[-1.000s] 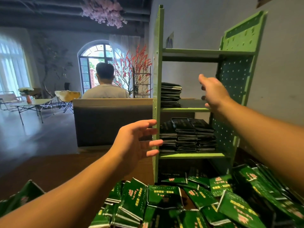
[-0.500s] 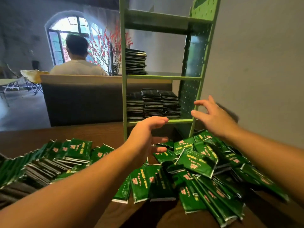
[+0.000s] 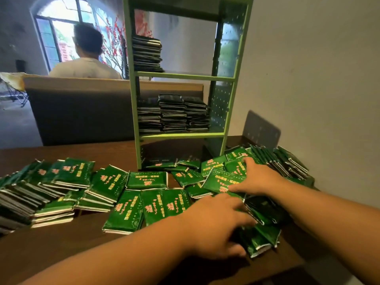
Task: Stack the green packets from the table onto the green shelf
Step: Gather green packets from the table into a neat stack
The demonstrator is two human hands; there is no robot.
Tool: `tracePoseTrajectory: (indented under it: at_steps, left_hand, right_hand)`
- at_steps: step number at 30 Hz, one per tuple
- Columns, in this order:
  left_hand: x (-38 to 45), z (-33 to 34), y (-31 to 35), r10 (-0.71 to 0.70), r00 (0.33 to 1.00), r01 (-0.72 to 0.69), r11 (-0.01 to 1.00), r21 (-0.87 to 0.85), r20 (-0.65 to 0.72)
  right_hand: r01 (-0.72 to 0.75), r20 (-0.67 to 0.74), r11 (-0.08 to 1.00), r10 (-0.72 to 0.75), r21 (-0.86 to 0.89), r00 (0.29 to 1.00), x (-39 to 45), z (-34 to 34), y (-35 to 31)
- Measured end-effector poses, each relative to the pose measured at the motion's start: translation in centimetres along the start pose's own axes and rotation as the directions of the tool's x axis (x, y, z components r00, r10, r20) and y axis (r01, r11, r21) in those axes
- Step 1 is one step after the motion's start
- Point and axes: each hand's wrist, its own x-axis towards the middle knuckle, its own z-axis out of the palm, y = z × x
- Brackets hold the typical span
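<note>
Both hands are lying flat on the green packets (image 3: 148, 180) heaped right on the worktop (image 3: 82, 251); left hand (image 3: 216, 225) spread near, right hand (image 3: 257, 177) splayed farther, below the green shelf (image 3: 183, 76)

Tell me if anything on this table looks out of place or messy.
The green packets lie strewn in a loose, overlapping heap across the table, some tilted on edge by the wall, unlike the neat stacks on the green shelf.

Daylight reaches you from the arched window (image 3: 61, 31), overexposed at upper left. The room is otherwise dim. The green shelf (image 3: 230, 79) casts a soft shadow on the wall (image 3: 308, 68). Your left hand (image 3: 218, 225) shows motion blur; wide-angle distortion bows the shelf's uprights.
</note>
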Motion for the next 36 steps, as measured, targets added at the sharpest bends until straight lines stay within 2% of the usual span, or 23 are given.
tracePoseTrajectory:
  at_steps: [2,4,9,13,19,22,24,27,30,32,36]
  left_hand:
    - [0.3,1.0,-0.1,0.054,0.995,-0.059,0.996,0.062,0.088]
    - [0.4,1.7,-0.4,0.035,0.991,-0.044,0.997,0.063,0.132]
    - [0.6,2.4,-0.4,-0.017,0.995,-0.002,0.982,0.19,0.099]
    - [0.8,2.5,-0.4,-0.064,0.998,0.056,0.965,0.255,0.023]
    - [0.4,2.8,-1.5,-0.122,0.991,0.133,0.965,0.224,-0.062]
    - [0.3,3.0,-2.3,-0.162,0.984,0.176,0.956,0.236,-0.077]
    - [0.3,3.0,-2.6,-0.2,0.975,0.216,0.951,0.223,-0.093]
    - [0.2,3.2,-3.3,-0.259,0.954,0.278,0.954,0.116,-0.153]
    - [0.0,2.7,-3.8,-0.373,0.895,0.331,0.923,-0.195,-0.245]
    - [-0.3,2.3,-4.4,-0.46,0.833,0.357,0.871,-0.337,-0.307]
    - [-1.2,2.1,-5.7,-0.542,0.728,0.36,0.823,-0.439,-0.42]
  right_hand:
    - [-0.036,-0.008,0.998,0.036,0.055,0.999,0.3,0.1,-0.1]
    - [-0.067,-0.025,0.99,0.071,0.125,0.997,0.4,0.0,-0.2]
    - [-0.122,-0.102,0.942,0.161,0.314,0.982,0.7,-0.4,-0.8]
    - [-0.091,-0.121,0.91,0.152,0.405,0.981,0.6,-0.9,-1.1]
    - [0.009,-0.168,0.738,0.141,0.675,0.976,1.0,-1.5,0.1]
    - [0.027,-0.137,0.582,0.145,0.813,0.98,0.7,-1.8,0.4]
    - [-0.016,-0.063,0.45,0.159,0.893,0.985,0.5,-1.9,0.3]
    - [-0.169,0.137,0.248,0.141,0.954,0.98,-0.1,-1.9,-0.2]
    - [-0.293,0.289,0.093,0.053,0.952,0.956,-1.0,-1.7,-0.8]
    - [-0.336,0.335,0.025,0.018,0.942,0.942,-1.5,-1.4,-1.2]
    - [-0.372,0.373,-0.078,-0.011,0.925,0.928,-2.2,-1.0,-2.1]
